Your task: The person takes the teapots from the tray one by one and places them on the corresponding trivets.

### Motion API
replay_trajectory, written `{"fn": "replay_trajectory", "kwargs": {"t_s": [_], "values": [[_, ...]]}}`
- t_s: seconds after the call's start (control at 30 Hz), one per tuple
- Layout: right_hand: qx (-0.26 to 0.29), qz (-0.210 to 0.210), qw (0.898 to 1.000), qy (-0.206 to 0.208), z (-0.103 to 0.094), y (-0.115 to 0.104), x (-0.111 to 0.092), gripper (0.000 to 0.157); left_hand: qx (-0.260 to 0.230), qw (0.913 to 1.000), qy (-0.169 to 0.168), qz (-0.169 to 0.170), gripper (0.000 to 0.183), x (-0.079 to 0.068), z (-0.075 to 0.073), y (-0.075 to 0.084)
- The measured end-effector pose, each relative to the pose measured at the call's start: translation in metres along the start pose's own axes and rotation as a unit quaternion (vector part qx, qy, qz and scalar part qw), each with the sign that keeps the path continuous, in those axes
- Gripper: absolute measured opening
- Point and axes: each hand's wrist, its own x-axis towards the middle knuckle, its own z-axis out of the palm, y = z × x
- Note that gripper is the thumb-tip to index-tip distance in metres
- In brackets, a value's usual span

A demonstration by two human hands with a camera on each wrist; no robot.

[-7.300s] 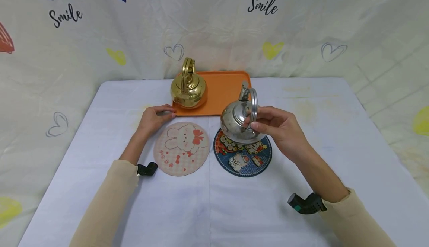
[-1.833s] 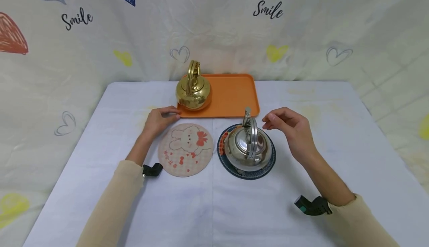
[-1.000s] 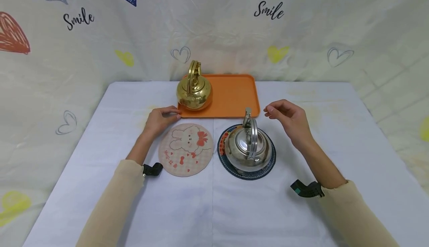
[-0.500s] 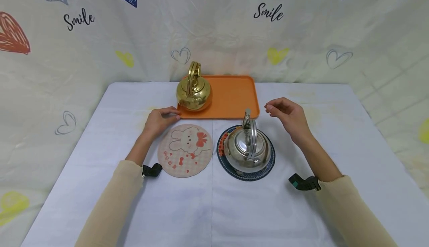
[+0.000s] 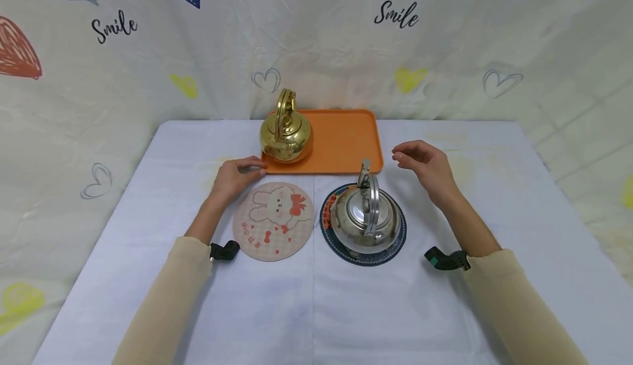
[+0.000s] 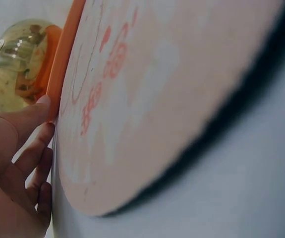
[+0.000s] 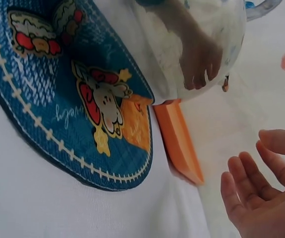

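Note:
At the front left corner of the orange tray [image 5: 343,142], my left hand [image 5: 232,181] pinches the rim between thumb and index finger. A gold teapot [image 5: 286,146] with an upright loop handle stands on the tray's left part. The matching silver teapot [image 5: 358,232] stands upright on a round blue mat [image 5: 368,260] with cartoon figures, covering most of it. My right hand [image 5: 430,170] hovers beyond and to the right of the silver teapot, loosely curled and holding nothing. In the right wrist view its fingers [image 7: 254,191] show apart from the teapot.
A round pink mat [image 5: 273,230] with a rabbit print lies left of the blue one, in front of the tray. A white cloth [image 5: 247,310] covers the table. Behind hangs a curtain [image 5: 326,51] printed with hearts.
My right hand has set the silver teapot down on the blue mat and let go. It has since drawn slightly away, backward and right. My left hand has stayed at the tray corner.

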Motion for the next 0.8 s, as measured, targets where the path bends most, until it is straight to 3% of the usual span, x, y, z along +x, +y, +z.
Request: {"fn": "replay_trajectory", "kwargs": {"t_s": [0.8], "values": [[0.026, 0.027, 0.999, -0.023, 0.009, 0.014, 0.027, 0.036, -0.007, 0.9999, -0.001, 0.008, 0.028, 0.000, -0.002, 0.001]]}}
